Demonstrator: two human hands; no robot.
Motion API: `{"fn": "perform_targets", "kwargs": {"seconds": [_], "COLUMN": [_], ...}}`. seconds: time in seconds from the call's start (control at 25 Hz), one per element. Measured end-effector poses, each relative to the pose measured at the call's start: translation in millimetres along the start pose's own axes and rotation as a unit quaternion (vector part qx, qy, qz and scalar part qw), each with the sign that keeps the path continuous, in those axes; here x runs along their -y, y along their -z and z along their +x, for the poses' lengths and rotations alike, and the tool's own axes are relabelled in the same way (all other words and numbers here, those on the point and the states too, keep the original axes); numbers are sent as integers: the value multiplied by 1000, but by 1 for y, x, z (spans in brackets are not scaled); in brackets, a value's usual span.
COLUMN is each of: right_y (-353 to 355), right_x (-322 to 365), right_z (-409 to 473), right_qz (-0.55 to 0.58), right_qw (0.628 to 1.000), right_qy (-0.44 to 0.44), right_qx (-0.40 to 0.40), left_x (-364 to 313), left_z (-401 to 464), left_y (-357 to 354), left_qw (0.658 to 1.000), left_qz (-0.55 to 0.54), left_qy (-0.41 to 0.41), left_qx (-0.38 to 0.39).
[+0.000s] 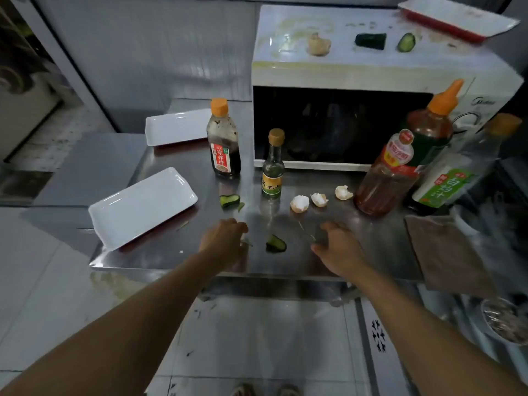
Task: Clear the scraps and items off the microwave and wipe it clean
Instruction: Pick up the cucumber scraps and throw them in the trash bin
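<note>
A working kitchen, plainly: a steel counter (pixel 357 252) under both hands (pixel 223 241), sauce bottles (pixel 224 144) just beyond them, eggshells (pixel 300 203) and cucumber scraps (pixel 275 243) between, a stained microwave (pixel 357 72) behind, tiled floor (pixel 257 338) below.

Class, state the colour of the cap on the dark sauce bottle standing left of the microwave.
Orange. The cap on the dark sauce bottle shows clearly in the head view.

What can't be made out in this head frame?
- Left hand: curled, palm down; whether it holds a scrap is hidden by its own fingers.
- Microwave interior: door glass too dark.
- Red-rimmed tray on top: far end cut by the frame edge.
- White-label bottle: motion-blurred, text unreadable.
- Bowl at right edge: cropped, contents blurred.
</note>
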State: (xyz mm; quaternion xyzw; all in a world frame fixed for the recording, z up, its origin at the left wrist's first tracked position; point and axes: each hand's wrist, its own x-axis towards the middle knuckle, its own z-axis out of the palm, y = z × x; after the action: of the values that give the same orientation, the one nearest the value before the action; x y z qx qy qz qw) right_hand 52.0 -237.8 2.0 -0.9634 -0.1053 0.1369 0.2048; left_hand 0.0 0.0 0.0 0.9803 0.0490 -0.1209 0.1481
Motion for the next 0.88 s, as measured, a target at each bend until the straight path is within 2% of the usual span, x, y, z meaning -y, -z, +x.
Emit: {"fn": "perform_targets", "kwargs": {"seconds": [0.16, 0.4, 0.52, 0.64, 0.88], "right_y": [-6, -11, -9, -8, -7], "right_x": [-4, -8, -8, -6, -9], "right_z": [15, 29, 35, 41, 50], "right_qz": [-6, -1, 9, 18, 34], "right_qw": [1000, 999, 998, 997, 996], "right_qy": [14, 51, 66, 79, 79], "right_qx": [-18, -18, -10, -12, -20], "left_x": [0, -1, -2, -5, -9], "left_z": [8, 15, 25, 43, 73], "left_y": [-10, -12, -7, 1, -3], "left_qw": [999, 998, 993, 983, 982], "left_qz": [39, 34, -41, -87, -18], "left_qy": [14, 55, 98, 106, 132], "left_qx": [-6, -11, -54, -121, -130]}}
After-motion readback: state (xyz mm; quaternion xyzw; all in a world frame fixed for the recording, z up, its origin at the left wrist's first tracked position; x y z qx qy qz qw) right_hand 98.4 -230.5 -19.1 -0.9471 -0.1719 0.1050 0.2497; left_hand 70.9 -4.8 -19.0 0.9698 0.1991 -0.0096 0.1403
